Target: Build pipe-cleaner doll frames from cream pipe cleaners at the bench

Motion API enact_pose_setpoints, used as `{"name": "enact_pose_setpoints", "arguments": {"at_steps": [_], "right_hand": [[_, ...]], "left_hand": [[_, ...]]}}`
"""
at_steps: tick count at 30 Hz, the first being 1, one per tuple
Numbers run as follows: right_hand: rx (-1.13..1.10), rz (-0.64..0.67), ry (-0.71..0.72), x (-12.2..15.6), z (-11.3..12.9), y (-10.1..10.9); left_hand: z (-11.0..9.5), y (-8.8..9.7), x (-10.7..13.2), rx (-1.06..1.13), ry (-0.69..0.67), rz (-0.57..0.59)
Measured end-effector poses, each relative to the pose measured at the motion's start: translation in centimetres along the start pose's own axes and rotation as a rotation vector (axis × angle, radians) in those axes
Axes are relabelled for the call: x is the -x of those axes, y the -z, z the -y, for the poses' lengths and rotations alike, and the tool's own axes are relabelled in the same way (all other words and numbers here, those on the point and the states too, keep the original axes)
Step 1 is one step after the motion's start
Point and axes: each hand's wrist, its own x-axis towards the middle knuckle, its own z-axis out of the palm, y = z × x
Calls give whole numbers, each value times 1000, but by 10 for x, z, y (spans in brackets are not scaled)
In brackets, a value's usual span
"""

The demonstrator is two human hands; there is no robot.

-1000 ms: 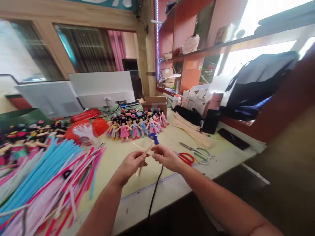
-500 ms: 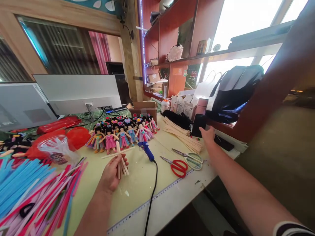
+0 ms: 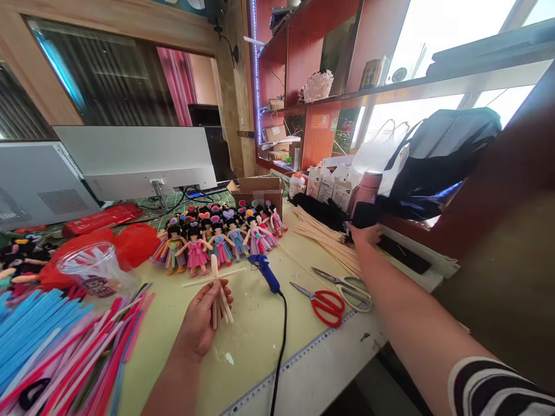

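Observation:
My left hand holds a small cross-shaped figure of pale sticks just above the yellow-green table top. My right hand reaches far right to a black object standing at the table's back edge, its fingers curled against the object's base. A bundle of thin pale sticks lies just left of that hand. A blue glue gun with a black cord lies between my hands. Small dolls in coloured dresses stand in rows behind it.
Red-handled scissors and pale-handled scissors lie near my right forearm. Piles of blue and pink strips fill the left. A clear plastic cup, a cardboard box, a pink flask and monitors stand behind.
My hands parted: the right one left the stick figure and reached out to the black object at the right. The left hand kept the stick figure. The camera turned right.

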Motion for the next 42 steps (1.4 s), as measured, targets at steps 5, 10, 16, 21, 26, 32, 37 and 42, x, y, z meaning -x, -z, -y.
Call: {"name": "enact_pose_setpoints", "arguments": {"at_steps": [5,10,16,21,26,32,37,42], "right_hand": [[13,-26,9,-6,-3,-5],[19,-37,15,-12,-7,-4],[23,-29,24,-13,-11,3],[16,-13,48,-12,-13,8],[-5,-41,137,-15,-16,22],[17,191,509,-10,-7,13],[97,353,548,-4,9,-19],[181,418,508,0,21,-38]], "left_hand": [[-1,0,0,-8,19,-19],[-1,-2,1,-20,17,-32],[0,-3,2,-29,17,-29],[-1,-2,2,-28,14,-18],[-1,-2,0,-29,17,-25],[-1,-3,0,-41,18,-33],[-1,-3,0,-39,12,-35],[0,-2,-1,-45,5,-28]]}}
